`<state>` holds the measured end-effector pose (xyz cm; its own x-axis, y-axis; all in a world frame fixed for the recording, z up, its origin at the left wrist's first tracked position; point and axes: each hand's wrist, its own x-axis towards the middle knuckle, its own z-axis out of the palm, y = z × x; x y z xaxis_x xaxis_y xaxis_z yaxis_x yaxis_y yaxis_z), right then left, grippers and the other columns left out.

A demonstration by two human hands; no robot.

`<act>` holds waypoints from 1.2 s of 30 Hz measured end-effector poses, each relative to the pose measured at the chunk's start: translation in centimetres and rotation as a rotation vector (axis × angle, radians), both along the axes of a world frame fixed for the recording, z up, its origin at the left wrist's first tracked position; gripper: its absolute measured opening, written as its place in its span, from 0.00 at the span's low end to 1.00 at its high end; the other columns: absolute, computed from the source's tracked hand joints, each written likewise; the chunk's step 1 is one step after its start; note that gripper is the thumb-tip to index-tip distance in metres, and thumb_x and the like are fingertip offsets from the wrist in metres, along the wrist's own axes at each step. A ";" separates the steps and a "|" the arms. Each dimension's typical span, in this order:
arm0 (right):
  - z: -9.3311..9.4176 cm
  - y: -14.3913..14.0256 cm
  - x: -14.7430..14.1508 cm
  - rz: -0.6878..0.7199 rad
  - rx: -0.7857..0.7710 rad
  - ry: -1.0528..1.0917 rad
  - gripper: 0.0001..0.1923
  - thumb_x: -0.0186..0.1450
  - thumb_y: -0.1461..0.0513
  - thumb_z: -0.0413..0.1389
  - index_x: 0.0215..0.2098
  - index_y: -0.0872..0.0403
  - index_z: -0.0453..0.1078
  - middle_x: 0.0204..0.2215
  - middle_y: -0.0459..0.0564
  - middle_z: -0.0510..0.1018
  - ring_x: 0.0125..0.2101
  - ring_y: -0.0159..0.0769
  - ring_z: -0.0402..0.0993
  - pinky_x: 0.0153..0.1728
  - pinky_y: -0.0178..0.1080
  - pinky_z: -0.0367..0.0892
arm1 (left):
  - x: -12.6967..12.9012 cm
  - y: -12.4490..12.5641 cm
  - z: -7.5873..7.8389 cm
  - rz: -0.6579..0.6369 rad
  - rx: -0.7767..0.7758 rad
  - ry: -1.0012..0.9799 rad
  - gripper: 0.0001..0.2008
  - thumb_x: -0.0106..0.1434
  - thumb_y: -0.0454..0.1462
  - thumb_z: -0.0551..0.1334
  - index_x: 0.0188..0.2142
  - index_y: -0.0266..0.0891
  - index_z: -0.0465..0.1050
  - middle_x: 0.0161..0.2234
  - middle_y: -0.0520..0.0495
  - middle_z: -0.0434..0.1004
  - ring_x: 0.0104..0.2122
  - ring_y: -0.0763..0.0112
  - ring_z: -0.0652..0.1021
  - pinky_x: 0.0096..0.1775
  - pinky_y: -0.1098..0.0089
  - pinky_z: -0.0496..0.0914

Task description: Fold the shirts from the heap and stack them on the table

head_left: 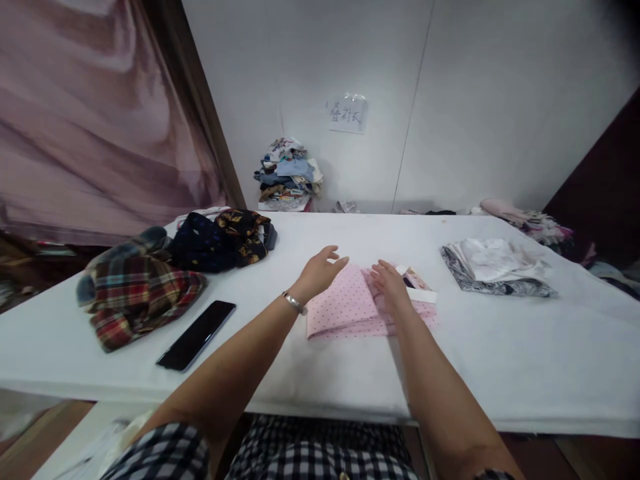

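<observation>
A pink dotted cloth (345,307) lies folded flat on the white table (320,373) in front of me. My left hand (320,272) hovers over its far left corner, fingers spread and holding nothing; a silver bracelet circles that wrist. My right hand (391,285) rests palm down on the cloth's right part, fingers together and flat. A small white and patterned piece (419,285) peeks out just right of my right hand.
A black phone (197,335) lies at the near left. A plaid garment (137,293) and a dark floral garment (225,239) sit at the left. A folded white-and-grey cloth (497,267) is at the right. A clothes pile (289,175) stands against the far wall.
</observation>
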<state>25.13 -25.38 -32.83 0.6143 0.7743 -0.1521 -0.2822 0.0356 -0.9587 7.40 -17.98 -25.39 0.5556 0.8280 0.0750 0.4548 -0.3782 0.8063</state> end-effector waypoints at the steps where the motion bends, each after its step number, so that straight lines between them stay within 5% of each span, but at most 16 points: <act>1: -0.1 -0.1 0.4 0.013 -0.040 -0.024 0.27 0.61 0.56 0.58 0.58 0.52 0.65 0.56 0.55 0.74 0.51 0.41 0.75 0.49 0.41 0.72 | -0.6 0.3 -1.1 0.076 0.084 0.042 0.29 0.65 0.50 0.58 0.60 0.37 0.62 0.57 0.37 0.71 0.45 0.61 0.78 0.42 0.65 0.72; 5: -0.6 -0.3 0.6 0.151 -0.234 -0.322 0.30 0.63 0.53 0.54 0.62 0.54 0.63 0.51 0.58 0.77 0.45 0.45 0.77 0.46 0.46 0.71 | -4.5 1.7 -5.8 0.327 0.071 0.192 0.29 0.65 0.49 0.58 0.60 0.34 0.63 0.60 0.34 0.68 0.49 0.57 0.76 0.50 0.61 0.68; 9: -0.3 -0.7 -1.2 0.279 -0.423 -0.792 0.32 0.63 0.53 0.54 0.63 0.54 0.63 0.55 0.58 0.74 0.54 0.49 0.69 0.55 0.49 0.62 | -6.2 2.2 -8.3 0.390 -0.107 0.209 0.31 0.64 0.52 0.57 0.60 0.34 0.63 0.52 0.35 0.77 0.47 0.56 0.78 0.46 0.63 0.70; 12: 0.5 -1.2 -2.3 0.367 -0.399 -0.883 0.30 0.63 0.60 0.52 0.64 0.53 0.61 0.56 0.55 0.73 0.55 0.45 0.69 0.54 0.44 0.62 | -5.9 2.1 -8.6 0.365 -0.131 0.217 0.31 0.62 0.51 0.59 0.59 0.35 0.64 0.51 0.35 0.78 0.46 0.55 0.79 0.45 0.62 0.70; 16: 0.9 -1.9 -2.5 0.305 -0.345 -0.918 0.30 0.61 0.67 0.48 0.62 0.51 0.64 0.51 0.52 0.77 0.50 0.41 0.73 0.50 0.41 0.65 | -5.3 1.5 -8.1 0.310 -0.130 0.259 0.30 0.61 0.48 0.61 0.60 0.36 0.64 0.56 0.34 0.74 0.51 0.53 0.76 0.49 0.61 0.68; 19: 0.1 -2.1 -2.1 0.314 -0.439 -0.968 0.30 0.60 0.70 0.49 0.61 0.54 0.66 0.56 0.55 0.74 0.54 0.42 0.70 0.54 0.41 0.62 | -5.2 1.1 -7.9 0.252 -0.144 0.259 0.31 0.61 0.47 0.61 0.61 0.37 0.62 0.57 0.35 0.73 0.51 0.54 0.77 0.48 0.61 0.69; 28: -1.8 -2.4 -1.2 0.246 -0.468 -1.016 0.28 0.62 0.69 0.50 0.60 0.55 0.67 0.56 0.57 0.74 0.55 0.43 0.69 0.55 0.41 0.62 | -5.4 1.2 -8.2 0.240 -0.117 0.265 0.29 0.63 0.49 0.58 0.59 0.36 0.64 0.50 0.37 0.78 0.46 0.56 0.79 0.46 0.61 0.70; 36: -1.8 -2.8 -1.0 0.217 -0.498 -0.970 0.25 0.62 0.68 0.51 0.58 0.55 0.70 0.52 0.57 0.76 0.51 0.43 0.72 0.52 0.42 0.65 | -5.3 1.5 -8.5 0.150 -0.054 0.328 0.30 0.63 0.45 0.57 0.62 0.37 0.60 0.55 0.36 0.75 0.50 0.54 0.77 0.48 0.58 0.71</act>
<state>24.08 -28.21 -34.62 0.5005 0.8657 -0.0043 0.6415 -0.3742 -0.6696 2.14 -16.45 -33.85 0.4147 0.9002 -0.1331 0.7396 -0.2482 0.6255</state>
